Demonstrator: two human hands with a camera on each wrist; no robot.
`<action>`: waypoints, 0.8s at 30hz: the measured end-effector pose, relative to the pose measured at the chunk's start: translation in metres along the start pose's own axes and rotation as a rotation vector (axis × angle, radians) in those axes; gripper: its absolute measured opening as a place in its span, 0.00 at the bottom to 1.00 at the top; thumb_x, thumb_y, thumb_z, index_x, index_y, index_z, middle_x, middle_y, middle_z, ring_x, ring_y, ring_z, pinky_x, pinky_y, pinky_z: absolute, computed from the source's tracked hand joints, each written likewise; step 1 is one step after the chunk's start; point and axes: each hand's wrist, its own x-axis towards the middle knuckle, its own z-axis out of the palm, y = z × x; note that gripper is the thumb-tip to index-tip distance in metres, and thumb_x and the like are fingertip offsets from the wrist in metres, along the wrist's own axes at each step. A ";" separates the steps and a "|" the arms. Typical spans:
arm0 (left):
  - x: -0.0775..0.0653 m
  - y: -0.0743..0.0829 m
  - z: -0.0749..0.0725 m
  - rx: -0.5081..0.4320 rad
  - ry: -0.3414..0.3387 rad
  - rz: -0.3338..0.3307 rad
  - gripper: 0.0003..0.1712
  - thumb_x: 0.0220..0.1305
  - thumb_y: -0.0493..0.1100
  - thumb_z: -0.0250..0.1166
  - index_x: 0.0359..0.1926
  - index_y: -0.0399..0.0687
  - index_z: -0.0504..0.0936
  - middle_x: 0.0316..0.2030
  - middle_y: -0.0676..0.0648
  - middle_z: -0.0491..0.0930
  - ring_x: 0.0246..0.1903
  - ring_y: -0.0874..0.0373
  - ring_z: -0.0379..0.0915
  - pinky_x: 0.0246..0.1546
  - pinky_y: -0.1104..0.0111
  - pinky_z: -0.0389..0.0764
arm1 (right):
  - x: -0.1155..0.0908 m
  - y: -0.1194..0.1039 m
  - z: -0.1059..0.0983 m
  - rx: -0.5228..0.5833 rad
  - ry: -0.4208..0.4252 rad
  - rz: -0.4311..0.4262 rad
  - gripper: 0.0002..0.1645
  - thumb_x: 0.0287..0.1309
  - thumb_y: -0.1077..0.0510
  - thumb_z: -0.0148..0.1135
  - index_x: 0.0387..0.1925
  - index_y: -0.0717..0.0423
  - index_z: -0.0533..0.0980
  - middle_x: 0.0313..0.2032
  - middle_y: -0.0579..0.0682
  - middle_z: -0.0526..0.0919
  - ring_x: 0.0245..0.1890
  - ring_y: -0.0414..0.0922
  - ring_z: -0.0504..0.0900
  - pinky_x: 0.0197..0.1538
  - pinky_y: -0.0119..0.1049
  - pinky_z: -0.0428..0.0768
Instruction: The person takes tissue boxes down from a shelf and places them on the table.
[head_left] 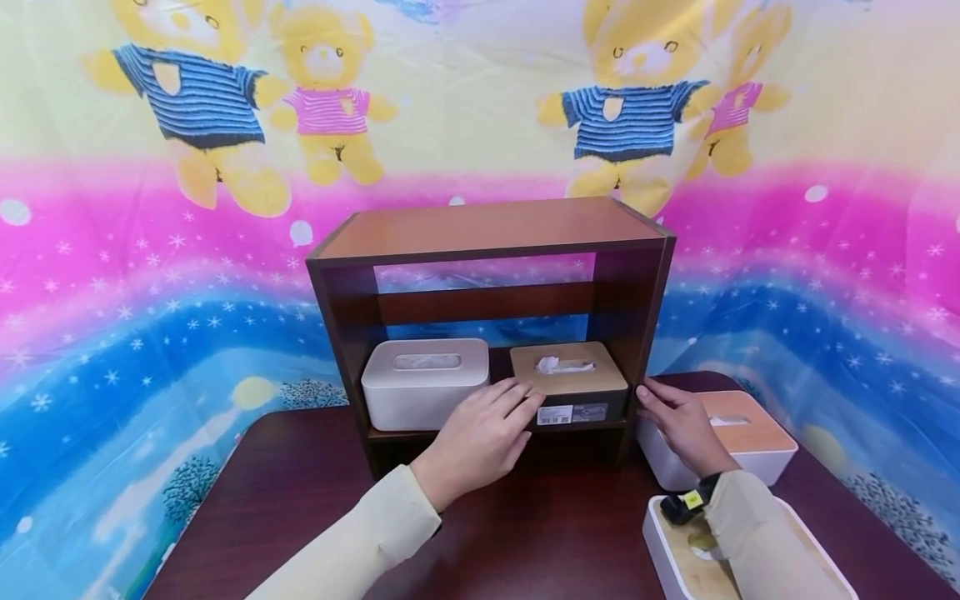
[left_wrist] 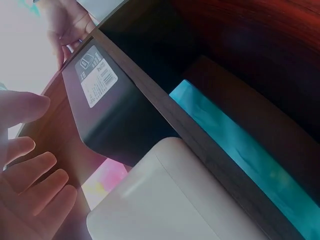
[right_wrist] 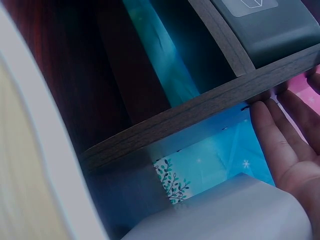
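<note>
A dark tissue box (head_left: pixel 577 412) with a wood-look lid and a label on its front sits on the right of the shelf unit (head_left: pixel 487 229). In front of it hovers my left hand (head_left: pixel 480 433), fingers relaxed; the left wrist view shows the left hand (left_wrist: pixel 35 185) apart from the box. Beside it on the same shelf is a plain white tissue box (head_left: pixel 425 392). My right hand (head_left: pixel 686 425) rests its fingertips on the outer face of the unit's right side panel. In the right wrist view the right hand (right_wrist: pixel 295 150) has extended fingers and holds nothing.
Right of the unit, a white tissue box with an orange-tan lid (head_left: pixel 757 429) stands on the dark red table (head_left: pixel 300 500). A wood-topped white box (head_left: pixel 663 542) lies nearer, partly under my right forearm. A printed bear curtain (head_left: pixel 465 100) hangs behind.
</note>
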 end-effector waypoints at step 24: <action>0.020 0.010 0.025 0.088 -0.079 -0.081 0.37 0.48 0.53 0.66 0.59 0.46 0.67 0.51 0.46 0.70 0.50 0.54 0.63 0.52 0.62 0.65 | -0.001 0.000 0.001 0.012 0.010 -0.024 0.38 0.58 0.46 0.53 0.62 0.63 0.57 0.60 0.65 0.59 0.46 0.33 0.73 0.47 0.40 0.70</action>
